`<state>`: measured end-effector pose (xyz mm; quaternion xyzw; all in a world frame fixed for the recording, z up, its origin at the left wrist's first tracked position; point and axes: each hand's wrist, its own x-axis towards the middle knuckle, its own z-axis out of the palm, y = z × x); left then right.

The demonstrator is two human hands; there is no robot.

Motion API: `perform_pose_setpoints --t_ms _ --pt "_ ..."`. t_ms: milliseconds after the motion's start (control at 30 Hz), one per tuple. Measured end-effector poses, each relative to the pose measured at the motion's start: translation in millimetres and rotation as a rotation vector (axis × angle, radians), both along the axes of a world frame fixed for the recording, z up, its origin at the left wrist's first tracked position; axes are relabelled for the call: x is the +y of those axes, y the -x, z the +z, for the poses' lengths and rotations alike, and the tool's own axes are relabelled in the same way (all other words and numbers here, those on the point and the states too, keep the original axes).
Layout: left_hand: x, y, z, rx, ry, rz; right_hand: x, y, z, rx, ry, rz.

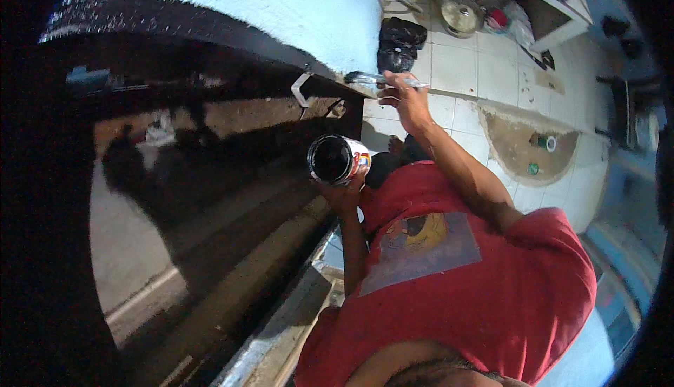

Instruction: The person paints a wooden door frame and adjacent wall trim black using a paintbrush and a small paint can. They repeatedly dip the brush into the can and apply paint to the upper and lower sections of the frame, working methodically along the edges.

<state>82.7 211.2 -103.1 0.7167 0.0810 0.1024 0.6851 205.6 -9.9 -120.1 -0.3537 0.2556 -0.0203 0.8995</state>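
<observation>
My right hand (407, 98) is closed around the handle of a paintbrush (366, 78), held out level. The bristles meet the edge where the light blue wall (281, 1) joins a dark painted frame (232, 71); I cannot tell how firmly they touch. Lower down, my left hand (344, 194) grips a paint can (359, 161) from below and the side. Its open mouth is tilted toward the view, and the inside looks black. A metal latch (300, 92) sticks out of the frame between brush and can.
A black plastic bag (400, 44) lies on the white tiled floor (453, 64) beyond my right hand. Farther off is a metal pot (460, 16) near a low shelf. A small can (547, 143) and a green lid (533, 169) lie on a bare concrete patch (519, 145).
</observation>
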Motion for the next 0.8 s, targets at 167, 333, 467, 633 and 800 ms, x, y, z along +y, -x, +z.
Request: perform_pose_setpoints --t_ms 167,333,467,633,800 --pt "-21.0 -6.5 -9.8 0.038 -0.115 0.075 -36.6 8.2 -5.5 -0.008 0.022 0.078" --pt "-55.3 -16.5 -34.8 0.091 -0.198 0.128 -81.2 10.5 -28.3 0.018 0.135 0.188" --pt "-81.3 -26.8 -86.0 0.112 -0.25 0.156 -107.3 -1.8 -63.6 -0.003 0.196 0.221" --pt "-89.2 -46.5 -180.7 0.137 -0.241 0.053 -110.6 -19.0 -120.2 -0.158 0.267 0.177" --pt "-82.5 -54.3 -310.3 0.006 -0.389 0.115 -88.8 -25.9 -199.4 -0.329 0.445 0.224"
